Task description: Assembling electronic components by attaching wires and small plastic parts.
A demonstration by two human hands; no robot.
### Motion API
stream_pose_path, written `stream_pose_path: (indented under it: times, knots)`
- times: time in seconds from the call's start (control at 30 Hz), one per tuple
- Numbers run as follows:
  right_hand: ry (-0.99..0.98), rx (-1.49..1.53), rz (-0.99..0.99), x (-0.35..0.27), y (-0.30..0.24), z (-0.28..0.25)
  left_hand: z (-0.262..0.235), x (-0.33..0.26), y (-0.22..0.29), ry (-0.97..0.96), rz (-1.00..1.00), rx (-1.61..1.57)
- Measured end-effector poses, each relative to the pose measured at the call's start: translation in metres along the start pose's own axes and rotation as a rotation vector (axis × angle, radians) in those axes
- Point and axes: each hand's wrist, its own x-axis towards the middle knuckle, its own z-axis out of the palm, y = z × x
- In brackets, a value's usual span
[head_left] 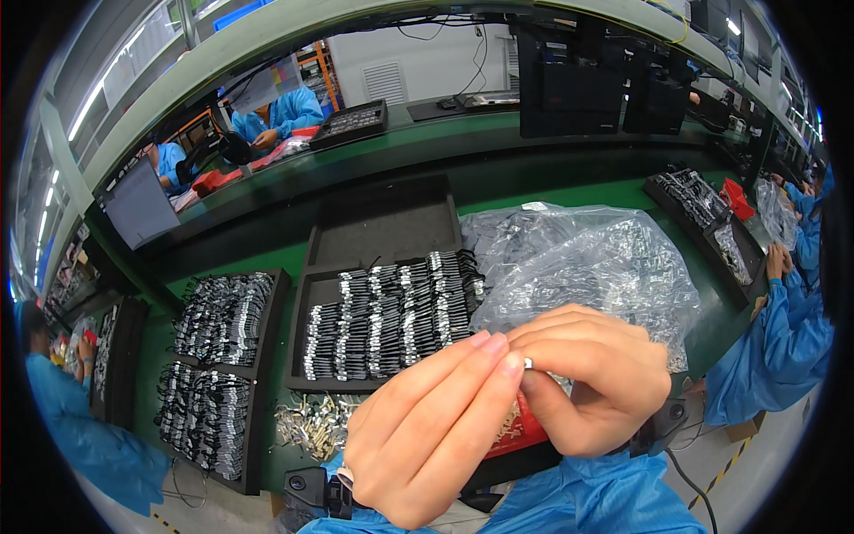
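— Hands first: where are they, taking the black tray of cables [356, 307] as the mark?

— Both are raised in front of me, nearer to me than the tray and a little toward its right. My left hand [427, 436] has its fingers [463, 356] straight and pressed together, tips meeting my right hand [596, 378]. My right hand is curled, thumb and forefinger pinched narrow on a small metal piece [527, 363]. The left fingertips touch that same piece from the other side.

— Can you tell what the piece is?

— No. Only a small silvery end shows between the fingertips; the rest is hidden.

— What lies around the tray?

— Rows of bundled black cables with silver ends fill its near section; the far section holds nothing visible. Just right of it sits a crumpled clear plastic bag [587, 262], touching the tray's edge. Left of it stands a second black tray [222, 374] with more cable bundles. In front of the tray, toward me, a loose heap of small metal parts [311, 423] rests on the green bench [569, 191]. Under my hands a red object [520, 432] shows, mostly covered.

— Other people?

— Blue sleeves at far right [783, 347] and far left [80, 418] of the tray.
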Motion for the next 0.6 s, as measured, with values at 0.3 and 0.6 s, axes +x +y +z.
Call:
stream_pose_path:
  times: [0.3, 0.6]
  knots:
    - [-0.005, -0.02, -0.052, 0.0, 0.001, 0.0, -0.003, 0.0, -0.006, -0.024, 0.046, -0.04]
    - [-0.009, 0.273, 0.1, -0.001, -0.003, -0.001, -0.003, 0.0, -0.027, -0.011, -0.028, -0.444]
